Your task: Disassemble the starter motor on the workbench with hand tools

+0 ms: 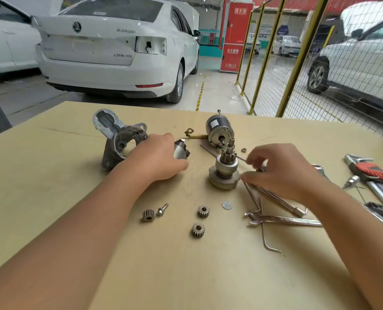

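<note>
The starter motor lies in parts on the tan workbench point(51, 198). The aluminium nose housing point(116, 139) stands at the left. My left hand point(157, 157) grips the solenoid point(181, 148) lying beside that housing. The motor body point(218, 130) lies at the back centre. In front of it the drive pinion assembly point(225, 173) stands upright. My right hand point(282, 171) touches its right side, fingers curled and pinching a thin metal rod point(240, 158). Three small planetary gears point(203, 211) and a bolt point(162, 209) lie nearer to me.
Wrenches point(282, 219), a bent hex key point(267, 240) and a washer point(227, 205) lie at the right centre. A red-handled tool set point(371, 173) sits at the right edge. A nut point(243, 150) and a yellow lead point(195, 136) lie near the motor body. White cars and a yellow fence stand beyond.
</note>
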